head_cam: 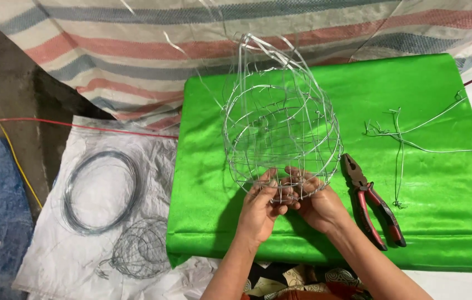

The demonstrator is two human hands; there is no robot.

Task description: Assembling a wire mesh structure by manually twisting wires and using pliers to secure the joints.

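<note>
We work on a wire basket frame (281, 133), which stands on the green cloth (447, 189) that covers the desk. Our left hand (259, 208) and our right hand (316, 204) meet at the near bottom edge of the frame. The fingers of both hands pinch the thin wires there, so both are closed on the frame and neither is free. The frame is round, made of several rings and upright wires, and its top wires come together in a loose point above.

We judge that the step in hand is the joining of wires at the bottom ring, by twisting them with the fingers. The next move seems to ask for a firm hold with one hand while the other bends the wire end tight, and perhaps for a tool.

Just right of the frame lie the red-handled pliers (372, 203). Farther right of the frame lie loose cut wires (400, 141). Left of the frame, off the desk on a white sack (47, 244), lie a coil of wire (100, 191) and a smaller wire ball frame (139, 248).
</note>
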